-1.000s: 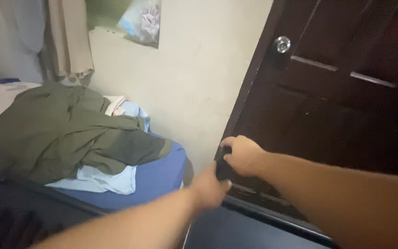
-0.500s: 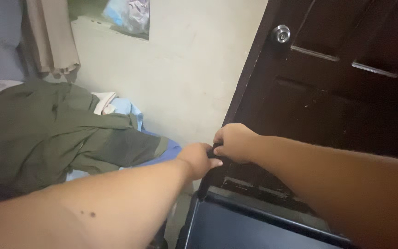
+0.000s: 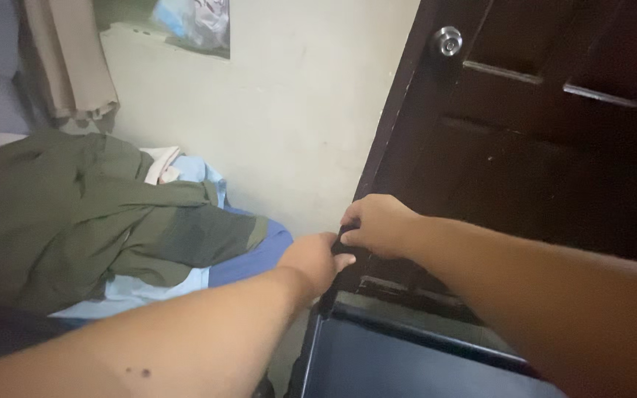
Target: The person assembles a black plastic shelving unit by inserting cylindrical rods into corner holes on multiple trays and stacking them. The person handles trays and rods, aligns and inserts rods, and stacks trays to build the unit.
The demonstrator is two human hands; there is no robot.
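Dark small object [image 3: 348, 247] pinched between both hands

Door [image 3: 554, 169]: dark brown wood, panelled, low-sheen finish with faint highlights on the mouldings. Door knob [image 3: 449, 40]: polished metal, glossy. Wall [image 3: 296, 125]: painted plaster, matt, slightly uneven and scuffed. Green garment [image 3: 75, 221] on the bed: soft woven cloth, matt, creased. Blue bedsheet [image 3: 252, 258]: smooth cloth, matt. Curtain [image 3: 68, 66], far left: beige fabric, matt, frayed hem. Dark panel [image 3: 407, 361], near right: smooth, semi-gloss, looks plastic or glass, cannot tell which. Small dark item [image 3: 344, 239] at the fingers: material unclear.
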